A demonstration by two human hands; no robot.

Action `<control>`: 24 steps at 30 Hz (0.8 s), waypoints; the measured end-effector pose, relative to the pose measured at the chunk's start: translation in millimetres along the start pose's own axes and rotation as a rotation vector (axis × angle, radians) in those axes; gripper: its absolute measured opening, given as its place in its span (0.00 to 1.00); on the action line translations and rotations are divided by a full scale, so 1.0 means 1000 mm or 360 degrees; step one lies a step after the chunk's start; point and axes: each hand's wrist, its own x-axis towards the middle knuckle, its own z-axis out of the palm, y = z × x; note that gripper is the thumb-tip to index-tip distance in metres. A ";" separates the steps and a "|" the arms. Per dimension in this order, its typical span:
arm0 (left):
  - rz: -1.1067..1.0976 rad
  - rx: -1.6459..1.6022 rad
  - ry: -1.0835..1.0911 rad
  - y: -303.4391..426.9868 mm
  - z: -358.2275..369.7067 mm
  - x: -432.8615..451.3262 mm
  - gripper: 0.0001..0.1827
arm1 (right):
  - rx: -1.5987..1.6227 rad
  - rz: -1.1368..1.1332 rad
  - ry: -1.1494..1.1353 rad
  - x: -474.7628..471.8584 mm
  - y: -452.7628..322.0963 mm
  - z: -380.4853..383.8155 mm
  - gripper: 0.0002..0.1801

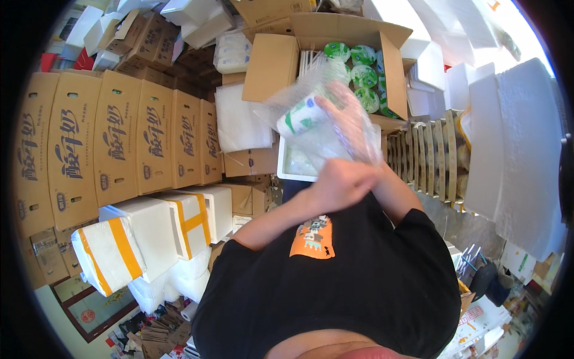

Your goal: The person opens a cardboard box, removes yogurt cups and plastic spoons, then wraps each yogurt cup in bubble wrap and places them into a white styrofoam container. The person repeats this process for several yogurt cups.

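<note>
My right hand point(347, 119) is inside a clear bubble-wrap bag point(320, 143), its fingers around a white plastic cup with green print point(299, 117). Close to my right wrist, my left hand point(343, 184) is curled against the bag's near end; motion blurs it, and its grip is unclear. Below the bag stands a white foam box point(283, 157) with clear wrap inside. Just beyond, an open cardboard carton point(394, 80) holds several cups with green lids point(364, 76) and a bundle of thin white sticks point(310, 63).
Bubble-wrap sheets point(244, 119) lie stacked left of the foam box. Tall cardboard cartons point(119, 139) line the left side, with taped foam boxes point(110, 256) nearer. To the right are stacked trays point(430, 157) and large foam boxes point(529, 157).
</note>
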 end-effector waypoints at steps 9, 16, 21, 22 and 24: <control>-0.0602 -0.0119 0.0284 -0.050 -0.142 0.012 0.23 | -0.0621 -0.0534 -0.0448 -0.020 -0.083 -0.037 0.32; -0.0906 -0.2080 0.0213 -0.121 -0.048 -0.066 0.46 | -0.1745 -0.1066 -0.1275 -0.012 -0.135 -0.059 0.40; -0.0760 -0.2228 0.0682 -0.114 -0.051 -0.080 0.51 | -0.0718 -0.0667 -0.1700 -0.007 -0.172 -0.113 0.51; -0.0746 -0.2382 0.0756 -0.108 -0.057 -0.081 0.50 | -0.0625 -0.0590 -0.1847 -0.008 -0.185 -0.114 0.51; -0.0673 -0.2729 0.0872 -0.113 -0.063 -0.091 0.49 | -0.1130 -0.0857 -0.1919 -0.029 -0.206 -0.100 0.40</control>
